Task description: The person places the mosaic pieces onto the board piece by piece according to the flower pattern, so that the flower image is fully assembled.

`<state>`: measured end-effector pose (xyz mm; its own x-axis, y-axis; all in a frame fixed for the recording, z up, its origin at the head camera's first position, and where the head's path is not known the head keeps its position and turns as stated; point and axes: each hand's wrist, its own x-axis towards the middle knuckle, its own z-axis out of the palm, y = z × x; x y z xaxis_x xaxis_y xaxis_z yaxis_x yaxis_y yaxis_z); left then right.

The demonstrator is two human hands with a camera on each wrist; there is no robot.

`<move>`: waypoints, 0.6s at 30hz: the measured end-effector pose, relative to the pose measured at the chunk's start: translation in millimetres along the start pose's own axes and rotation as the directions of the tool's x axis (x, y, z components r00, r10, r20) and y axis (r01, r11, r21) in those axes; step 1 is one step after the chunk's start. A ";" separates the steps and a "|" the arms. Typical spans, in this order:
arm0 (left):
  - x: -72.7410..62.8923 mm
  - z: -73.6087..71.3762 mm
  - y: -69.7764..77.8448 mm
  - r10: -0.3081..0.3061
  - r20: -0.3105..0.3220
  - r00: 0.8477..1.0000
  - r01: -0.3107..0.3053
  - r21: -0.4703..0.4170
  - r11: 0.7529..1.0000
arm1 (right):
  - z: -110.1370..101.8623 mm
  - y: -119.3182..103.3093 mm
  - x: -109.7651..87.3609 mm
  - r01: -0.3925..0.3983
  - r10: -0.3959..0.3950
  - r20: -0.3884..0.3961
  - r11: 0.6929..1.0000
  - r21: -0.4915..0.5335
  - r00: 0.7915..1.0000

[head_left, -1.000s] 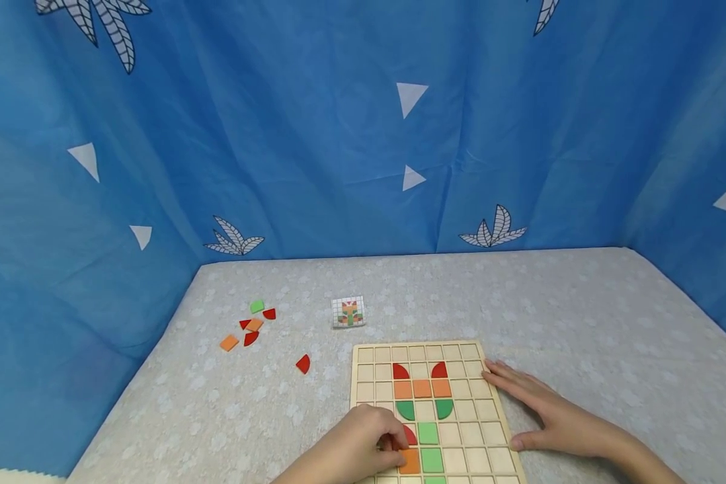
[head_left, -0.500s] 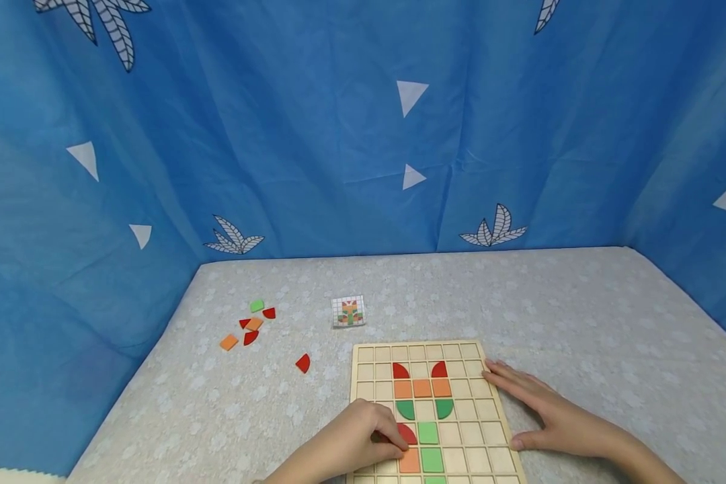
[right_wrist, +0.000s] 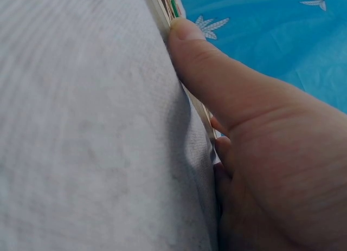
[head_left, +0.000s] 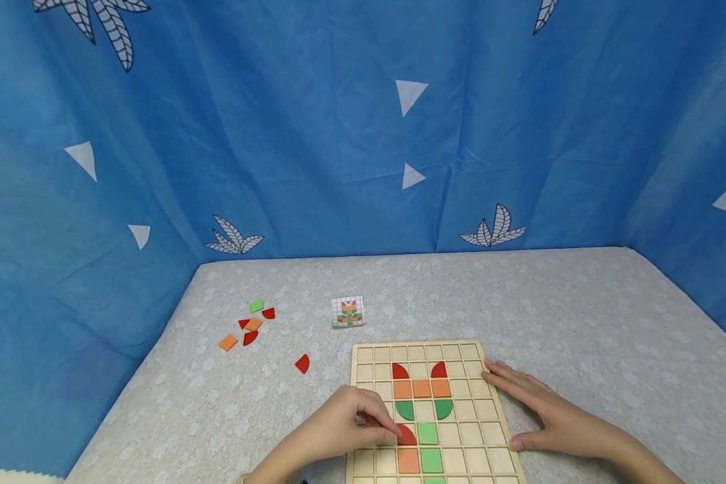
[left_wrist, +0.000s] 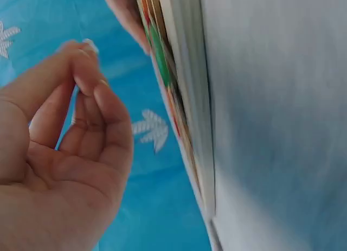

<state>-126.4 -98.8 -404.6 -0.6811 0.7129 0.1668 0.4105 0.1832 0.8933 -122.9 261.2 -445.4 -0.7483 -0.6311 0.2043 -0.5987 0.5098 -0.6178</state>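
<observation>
A wooden grid board (head_left: 487,413) lies at the lower middle of the head view, with red, orange and green pieces in its cells. Over its left side is my left hand (head_left: 359,423), fingers bent and thumb tip close to the forefinger. Nothing shows between those tips in the left wrist view, where the hand (left_wrist: 81,132) is apart from the board. Beside the fingertips are a red quarter-circle piece (head_left: 408,435) and an orange square tile (head_left: 408,461), both in cells. My right hand (head_left: 556,417) rests against the board's right edge, fingers extended and thumb (right_wrist: 211,72) touching the edge.
Loose pieces lie on the left of the table: a green tile (head_left: 257,306), orange squares (head_left: 228,343) and several red quarter-circles (head_left: 302,364). A small pattern card (head_left: 347,312) lies behind the board. A blue curtain (head_left: 339,134) surrounds the table's back and sides.
My left hand has drawn back from the orange tile, rising slightly and leftward. The orange tile and red quarter-circle are now more fully visible in their cells. The right hand has stayed put.
</observation>
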 end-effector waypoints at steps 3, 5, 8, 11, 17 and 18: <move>-1.8 -12.4 3.9 -0.032 -0.031 0.999 0.032 -0.014 0.999 | -0.6 0.5 -0.5 0.019 -0.019 -0.004 1.000 -0.006 1.000; -3.7 -21.4 5.9 -0.055 -0.061 0.997 0.055 0.007 0.998 | -1.0 0.7 -0.4 0.037 -0.037 -0.004 0.999 -0.004 0.999; -7.6 -37.2 7.6 -0.090 -0.114 0.989 0.094 0.027 0.995 | -1.9 1.0 0.2 0.061 -0.061 -0.006 0.998 -0.005 0.998; -12.5 -55.2 7.3 -0.134 -0.179 0.975 0.141 0.027 0.990 | -2.5 1.1 1.0 0.070 -0.070 -0.008 0.998 -0.007 0.998; -27.4 -92.2 -2.0 -0.241 -0.338 0.910 0.262 0.017 0.965 | -2.5 1.0 1.7 0.071 -0.071 -0.009 0.997 0.002 0.997; -31.1 -98.5 -4.4 -0.259 -0.365 0.894 0.279 0.001 0.960 | -2.4 0.8 1.5 0.071 -0.071 -0.009 0.997 0.005 0.997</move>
<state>-166.7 -188.4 -372.6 -0.9366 0.3434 0.0698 0.2051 0.3756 0.9038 -125.2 262.1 -443.8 -0.7065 -0.6604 0.2545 -0.6488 0.4607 -0.6057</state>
